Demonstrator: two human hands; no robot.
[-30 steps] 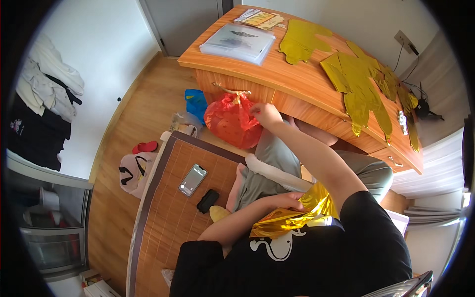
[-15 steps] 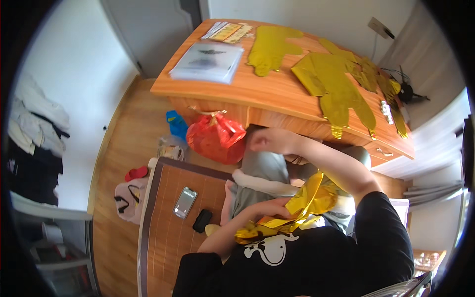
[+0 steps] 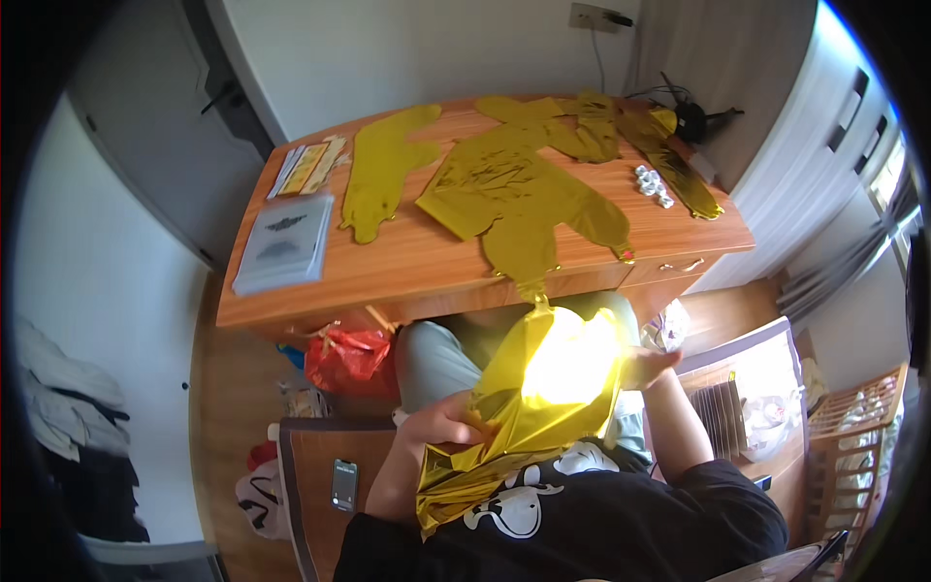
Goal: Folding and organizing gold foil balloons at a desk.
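Note:
A crumpled, flat gold foil balloon [image 3: 529, 364] lies across my lap, with strong light glaring off its right part. My left hand [image 3: 446, 422] grips its left side, thumb on top and the other fingers hidden by the foil. At the right edge of the foil is my right hand [image 3: 648, 369], its visible fingers stretched out to the right. Just beyond, a large flat gold foil balloon [image 3: 519, 189] hangs partly over the front edge of the wooden desk [image 3: 388, 267]. Another flat gold foil piece [image 3: 378, 175] lies to its left.
Stacked clear plastic sheets [image 3: 283, 242] sit at the desk's left end. Small white items [image 3: 653, 184] lie on its right side, near a black cabled object [image 3: 690, 122]. A red plastic bag [image 3: 347, 357] stands below. On the mat beside me is a phone [image 3: 344, 485].
My right hand has swung from beside the red bag back to the foil on my lap. The foil is more spread out and raised. My view has shifted to the right.

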